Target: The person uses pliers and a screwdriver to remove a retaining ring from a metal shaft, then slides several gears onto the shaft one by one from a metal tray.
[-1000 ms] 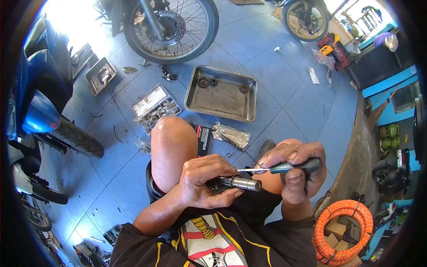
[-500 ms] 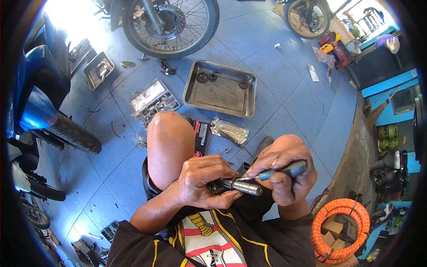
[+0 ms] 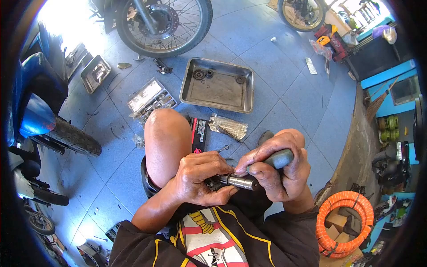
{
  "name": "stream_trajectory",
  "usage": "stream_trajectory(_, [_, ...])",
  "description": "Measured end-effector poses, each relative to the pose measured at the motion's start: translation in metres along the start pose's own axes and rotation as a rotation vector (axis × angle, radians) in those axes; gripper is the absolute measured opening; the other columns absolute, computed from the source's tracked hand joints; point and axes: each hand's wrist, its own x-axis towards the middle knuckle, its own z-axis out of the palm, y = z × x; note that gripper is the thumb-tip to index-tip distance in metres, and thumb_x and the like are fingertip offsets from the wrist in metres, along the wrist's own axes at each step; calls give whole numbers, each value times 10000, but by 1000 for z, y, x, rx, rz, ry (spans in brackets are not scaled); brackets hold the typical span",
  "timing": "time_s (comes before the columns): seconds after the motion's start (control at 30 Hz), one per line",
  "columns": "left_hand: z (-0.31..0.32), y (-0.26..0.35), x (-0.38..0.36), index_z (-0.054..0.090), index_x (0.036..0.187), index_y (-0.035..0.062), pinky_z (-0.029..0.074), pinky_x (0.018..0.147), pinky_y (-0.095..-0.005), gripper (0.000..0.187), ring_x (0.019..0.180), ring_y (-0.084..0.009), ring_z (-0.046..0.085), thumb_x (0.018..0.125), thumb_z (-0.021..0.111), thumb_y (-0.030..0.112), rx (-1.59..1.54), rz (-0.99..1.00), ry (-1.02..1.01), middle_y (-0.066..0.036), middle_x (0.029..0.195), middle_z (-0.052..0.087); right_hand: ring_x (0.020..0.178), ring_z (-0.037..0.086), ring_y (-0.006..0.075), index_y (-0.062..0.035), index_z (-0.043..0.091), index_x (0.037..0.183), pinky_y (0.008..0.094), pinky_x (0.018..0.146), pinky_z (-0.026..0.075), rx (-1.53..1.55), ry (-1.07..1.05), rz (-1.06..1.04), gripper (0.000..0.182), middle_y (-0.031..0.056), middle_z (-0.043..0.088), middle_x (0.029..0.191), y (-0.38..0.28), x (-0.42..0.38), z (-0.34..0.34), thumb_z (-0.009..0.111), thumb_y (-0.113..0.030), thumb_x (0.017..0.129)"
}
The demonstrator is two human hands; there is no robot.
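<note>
My left hand [image 3: 202, 178] is closed around a metal shaft [image 3: 242, 181], whose shiny rounded end points right. The shaft's other end is hidden in my palm. My right hand [image 3: 287, 175] grips a screwdriver [image 3: 281, 159] by its dark green handle. Fingers cover the screwdriver's blade, and its tip side is up against the shaft near my left fingertips. Both hands are in front of my body, between my knees.
Beyond my knees a metal tray [image 3: 218, 105] holds a few gears. Nearby lie a parts case [image 3: 147, 95], a black-and-red box [image 3: 199, 133] and a plastic packet [image 3: 227, 127]. Motorcycles stand ahead and left; an orange hose coil [image 3: 327, 213] lies at right.
My right hand has moved left with the screwdriver, closer to my left hand. The blade, visible before, is now covered by fingers. The whole view has shifted slightly.
</note>
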Motion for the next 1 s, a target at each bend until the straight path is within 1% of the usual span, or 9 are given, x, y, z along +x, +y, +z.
stream_trajectory(0.23, [6, 6, 2, 669, 819, -30, 509, 551, -326, 288, 634, -250, 651, 626, 813, 128, 122, 52, -102, -136, 723, 653, 688, 676, 204, -6, 517, 1039, 309, 592, 512, 201, -57, 267, 271, 122, 615, 822, 5, -5, 6, 714, -89, 873])
stream_trajectory(0.33, [5, 3, 2, 667, 998, -42, 502, 563, -321, 394, 651, -228, 645, 691, 817, 153, 57, 2, -72, -124, 746, 651, 662, 659, 173, -18, 515, 1045, 316, 582, 504, 212, -64, 241, 259, 109, 615, 806, 7, -5, 2, 702, -104, 889])
stream_trajectory(0.4, [0, 6, 7, 597, 1241, -56, 503, 596, -288, 557, 675, -171, 646, 770, 805, 155, -81, -99, 25, -108, 771, 665, 676, 650, 183, -31, 499, 1037, 311, 607, 527, 484, 359, 159, 217, 135, 638, 822, 5, -6, 6, 649, -140, 925])
stream_trajectory(0.47, [1, 7, 2, 542, 1281, -75, 506, 714, -299, 565, 797, -181, 652, 812, 767, 143, -270, -263, 73, -115, 875, 674, 724, 650, 211, -37, 475, 1033, 322, 663, 560, 659, 598, 131, 211, 187, 655, 890, -5, -10, -1, 602, -174, 935])
stream_trajectory(0.5, [0, 8, 0, 487, 1321, -94, 510, 832, -309, 573, 918, -190, 657, 853, 728, 132, -466, -434, 129, -122, 979, 684, 724, 650, 211, -37, 475, 1033, 322, 663, 560, 665, 598, 115, 211, 187, 655, 890, -8, -14, -1, 602, -174, 935])
stream_trajectory(0.6, [-3, 6, 1, 541, 1298, -61, 500, 813, -248, 471, 915, -124, 642, 862, 702, 16, -532, -506, 116, -104, 1033, 698, 722, 639, 186, -21, 525, 984, 324, 689, 562, 508, 544, 119, 181, 161, 620, 875, -9, -16, 3, 632, -97, 858])
stream_trajectory(0.7, [2, 6, 3, 561, 1273, -60, 512, 788, -245, 436, 902, -118, 654, 865, 696, 11, -325, -433, 156, -110, 1012, 705, 717, 634, 185, 4, 541, 963, 333, 692, 564, 321, 363, 191, 182, 148, 601, 858, 5, -20, -3, 645, -17, 815])
stream_trajectory(0.83, [6, 3, -1, 575, 1252, -61, 529, 739, -245, 417, 840, -115, 671, 861, 698, 19, -186, -343, 168, -115, 978, 713, 739, 645, 177, 13, 517, 937, 322, 632, 554, 588, 427, 214, 223, 158, 613, 845, 14, -13, 3, 631, 46, 747])
stream_trajectory(1.0, [2, 8, 1, 527, 1239, -115, 531, 830, -305, 424, 933, -196, 678, 849, 681, -48, -74, -346, 69, -181, 1027, 695, 744, 644, 173, -4, 491, 915, 312, 624, 548, 545, 363, 198, 232, 157, 617, 842, 18, -13, 0, 616, 62, 732])
